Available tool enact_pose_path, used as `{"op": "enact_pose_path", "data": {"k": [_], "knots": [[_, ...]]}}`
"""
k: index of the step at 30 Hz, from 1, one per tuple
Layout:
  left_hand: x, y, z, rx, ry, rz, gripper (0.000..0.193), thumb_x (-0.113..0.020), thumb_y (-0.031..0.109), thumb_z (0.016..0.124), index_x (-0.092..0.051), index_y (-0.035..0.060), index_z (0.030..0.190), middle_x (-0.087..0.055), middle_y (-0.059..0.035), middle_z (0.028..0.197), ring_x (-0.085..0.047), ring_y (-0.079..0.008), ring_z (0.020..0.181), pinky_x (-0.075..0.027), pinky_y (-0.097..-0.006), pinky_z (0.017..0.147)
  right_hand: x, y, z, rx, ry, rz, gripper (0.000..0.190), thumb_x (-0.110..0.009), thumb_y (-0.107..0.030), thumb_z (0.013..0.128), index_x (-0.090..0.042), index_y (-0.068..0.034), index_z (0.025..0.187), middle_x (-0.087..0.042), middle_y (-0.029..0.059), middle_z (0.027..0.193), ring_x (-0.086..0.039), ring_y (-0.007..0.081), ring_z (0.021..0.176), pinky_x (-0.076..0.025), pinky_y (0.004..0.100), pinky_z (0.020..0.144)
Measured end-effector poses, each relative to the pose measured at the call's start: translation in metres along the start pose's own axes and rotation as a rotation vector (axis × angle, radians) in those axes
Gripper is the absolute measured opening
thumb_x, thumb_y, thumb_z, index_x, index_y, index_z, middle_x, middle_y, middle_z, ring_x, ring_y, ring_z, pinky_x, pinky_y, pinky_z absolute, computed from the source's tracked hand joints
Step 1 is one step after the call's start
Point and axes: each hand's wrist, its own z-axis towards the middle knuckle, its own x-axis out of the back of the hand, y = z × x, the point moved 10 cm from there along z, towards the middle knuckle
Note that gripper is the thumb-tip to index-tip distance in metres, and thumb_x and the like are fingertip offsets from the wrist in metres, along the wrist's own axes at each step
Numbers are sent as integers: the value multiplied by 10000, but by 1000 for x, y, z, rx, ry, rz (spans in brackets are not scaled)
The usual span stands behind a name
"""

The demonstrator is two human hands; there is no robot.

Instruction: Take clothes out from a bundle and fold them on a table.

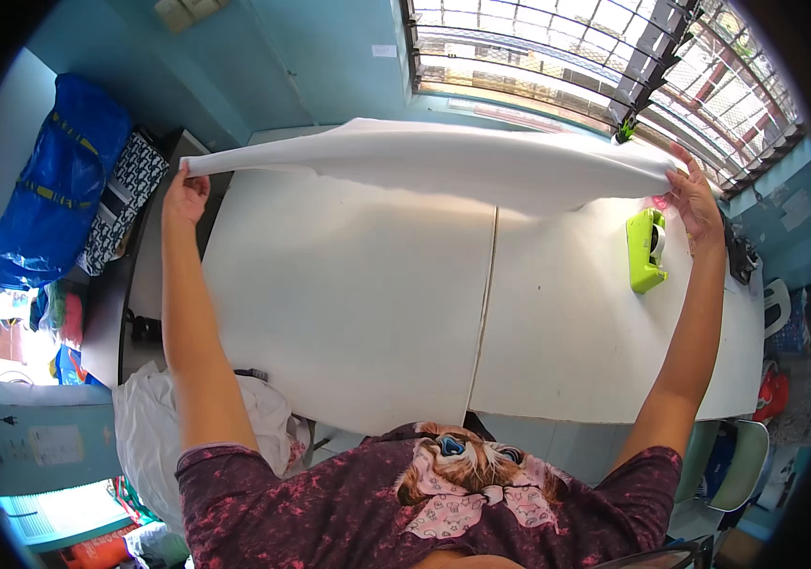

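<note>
A long white cloth (448, 156) is stretched out over the far side of a white table (348, 299). My left hand (186, 198) pinches its narrow left end between thumb and fingers. At the opposite end, my right hand (693, 192) grips the cloth's right corner, with some fingers raised. Between my hands the fabric bows downward a little, and its lower edge hangs over the tabletop. Whether that edge touches the table I cannot tell. Below my right hand stands a lime-green tape dispenser (643, 252) with a roll of tape.
A seam (485, 306) divides the tabletop. Louvered windows (519, 50) line the far wall, with a small potted plant (624, 131) before them. To the left, a blue bag (60, 185) sits by a patterned box (124, 199). White fabric (146, 434) lies beside my left arm; a green chair (739, 462) stands right.
</note>
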Motion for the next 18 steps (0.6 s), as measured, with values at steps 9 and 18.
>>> {"op": "enact_pose_path", "data": {"k": [9, 18], "knots": [[139, -56, -95, 70, 103, 369, 188, -614, 283, 786, -524, 144, 875, -539, 16, 865, -509, -113, 825, -430, -263, 682, -40, 104, -91, -32, -47, -273, 314, -533, 3, 730, -544, -91, 1030, -510, -33, 774, -478, 71, 757, -387, 209, 723], [274, -207, -184, 219, 227, 1123, 174, -599, 203, 768, -545, 82, 881, -549, -30, 798, -517, -128, 741, -429, -299, 660, -26, 307, -203, -166, 212, -954, 49, -513, -29, 707, -558, -49, 709, -558, 130, 723, -532, 272, 744, -419, 346, 682]]}}
